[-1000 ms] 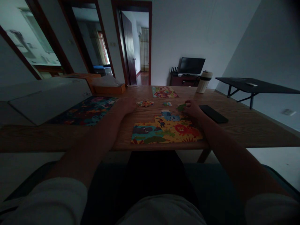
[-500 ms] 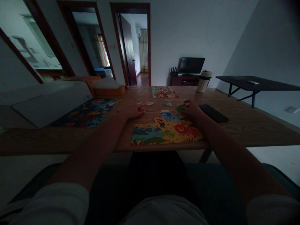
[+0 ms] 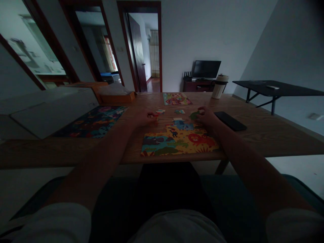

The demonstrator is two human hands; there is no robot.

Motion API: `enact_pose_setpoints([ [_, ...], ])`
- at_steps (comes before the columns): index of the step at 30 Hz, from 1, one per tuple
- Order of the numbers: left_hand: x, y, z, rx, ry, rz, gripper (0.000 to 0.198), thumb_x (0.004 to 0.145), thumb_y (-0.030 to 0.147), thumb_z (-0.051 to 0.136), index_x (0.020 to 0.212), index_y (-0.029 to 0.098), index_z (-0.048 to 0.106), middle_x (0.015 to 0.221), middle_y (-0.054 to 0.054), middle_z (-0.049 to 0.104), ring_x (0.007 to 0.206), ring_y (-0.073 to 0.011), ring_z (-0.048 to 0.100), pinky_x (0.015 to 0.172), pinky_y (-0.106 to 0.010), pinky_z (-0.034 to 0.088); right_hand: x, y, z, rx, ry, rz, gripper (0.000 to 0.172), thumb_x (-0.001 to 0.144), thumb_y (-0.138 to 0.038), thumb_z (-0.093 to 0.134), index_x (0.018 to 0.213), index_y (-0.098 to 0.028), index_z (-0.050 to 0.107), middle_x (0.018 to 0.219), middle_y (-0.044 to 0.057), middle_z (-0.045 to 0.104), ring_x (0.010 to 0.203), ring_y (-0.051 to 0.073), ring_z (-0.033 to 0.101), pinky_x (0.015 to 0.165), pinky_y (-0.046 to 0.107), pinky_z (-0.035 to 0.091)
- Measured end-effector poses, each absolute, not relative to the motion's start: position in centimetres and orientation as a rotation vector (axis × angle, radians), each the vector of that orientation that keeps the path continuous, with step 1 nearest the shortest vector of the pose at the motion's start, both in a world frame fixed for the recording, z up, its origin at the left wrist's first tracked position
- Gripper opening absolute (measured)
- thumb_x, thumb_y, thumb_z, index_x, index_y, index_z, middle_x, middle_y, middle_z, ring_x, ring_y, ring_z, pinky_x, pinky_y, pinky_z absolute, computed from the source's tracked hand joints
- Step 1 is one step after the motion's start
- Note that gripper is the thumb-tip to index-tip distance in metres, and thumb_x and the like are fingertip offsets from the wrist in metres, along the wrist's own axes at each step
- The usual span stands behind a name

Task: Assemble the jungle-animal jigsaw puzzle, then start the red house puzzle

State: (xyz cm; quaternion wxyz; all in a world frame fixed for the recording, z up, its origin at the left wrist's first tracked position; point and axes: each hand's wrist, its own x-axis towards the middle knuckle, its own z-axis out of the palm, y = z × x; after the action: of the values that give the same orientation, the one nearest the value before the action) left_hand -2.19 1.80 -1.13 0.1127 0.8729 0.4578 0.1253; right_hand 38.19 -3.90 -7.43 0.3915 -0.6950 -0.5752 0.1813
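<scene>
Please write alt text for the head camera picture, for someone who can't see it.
A partly built animal puzzle lies on a wooden table; a right hand touches a green piece, and a blurred left hand is beside loose pieces. A white box stands at left.

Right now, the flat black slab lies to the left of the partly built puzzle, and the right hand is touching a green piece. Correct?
Not quite: the head view shows the flat black slab to the right of the partly built puzzle. The right hand is touching a green piece, as you say.
</scene>
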Motion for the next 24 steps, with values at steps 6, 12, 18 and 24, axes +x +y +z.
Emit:
enact_pose_setpoints([
  [6,-0.6,0.0,-1.1,2.481,1.050,0.208,0.042,0.091,0.055,0.070,0.120,0.027,0.081,0.104,-0.003,0.079,0.092,-0.0224,0.070,0.076,-0.029,0.049,38.3,-3.9,-7.5,-1.741,-1.469,0.460,0.052,0.083,-0.024,0.076,0.133,-0.022,0.059,0.095,0.008,0.073,0.082,0.025,0.072,0.070,0.036,0.059],
  [12,0.0,-0.9,-1.6,2.513,1.097,0.260,0.062,0.086,0.054,0.076,0.138,0.021,0.074,0.111,-0.008,0.079,0.096,-0.0240,0.071,0.081,-0.031,0.052,38.1,-3.9,-7.4,-1.768,-1.446,0.447,0.050,0.083,-0.024,0.077,0.130,-0.023,0.060,0.094,0.008,0.072,0.082,0.026,0.071,0.070,0.036,0.059],
  [18,0.1,-1.0,-1.4,2.551,0.964,0.102,0.049,0.084,0.055,0.076,0.122,0.023,0.081,0.105,-0.006,0.080,0.094,-0.0237,0.072,0.079,-0.030,0.052,38.2,-3.9,-7.4,-1.771,-1.471,0.426,0.049,0.084,-0.024,0.076,0.130,-0.022,0.060,0.093,0.008,0.073,0.080,0.026,0.072,0.069,0.036,0.058],
  [24,0.7,-1.7,-1.4,2.572,0.947,0.111,0.041,0.085,0.051,0.076,0.113,0.021,0.080,0.105,-0.005,0.080,0.091,-0.0215,0.072,0.079,-0.029,0.052,38.4,-3.6,-7.8,-1.721,-1.471,0.484,0.051,0.085,-0.022,0.075,0.133,-0.022,0.058,0.094,0.008,0.075,0.079,0.025,0.073,0.070,0.036,0.059],
])
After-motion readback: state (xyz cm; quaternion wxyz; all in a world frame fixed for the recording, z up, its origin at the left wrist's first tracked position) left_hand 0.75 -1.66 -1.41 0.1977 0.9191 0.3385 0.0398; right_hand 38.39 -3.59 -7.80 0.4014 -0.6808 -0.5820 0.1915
